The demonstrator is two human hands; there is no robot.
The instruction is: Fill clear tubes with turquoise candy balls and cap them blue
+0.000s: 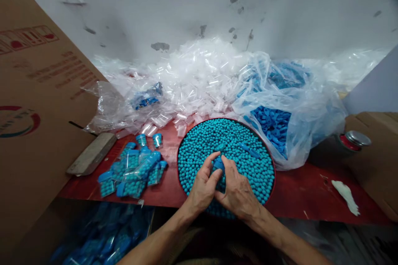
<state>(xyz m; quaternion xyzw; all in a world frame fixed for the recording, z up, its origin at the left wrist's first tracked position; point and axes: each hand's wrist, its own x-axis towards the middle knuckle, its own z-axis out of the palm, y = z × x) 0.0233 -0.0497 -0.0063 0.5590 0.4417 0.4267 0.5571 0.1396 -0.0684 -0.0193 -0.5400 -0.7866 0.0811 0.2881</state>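
A round tray full of small turquoise balls stands at the front edge of the red table. Over its near half, my left hand and my right hand meet, fingers closed round a small blue-capped container. My hands hide most of its body. A loose blue piece lies on the balls to the right of my hands. Filled clear containers with blue caps are heaped on the table left of the tray.
Clear empty containers are piled along the wall. A plastic bag of blue parts stands behind right. Cardboard boxes flank the table. A grey block lies left; a silver-lidded jar is at right.
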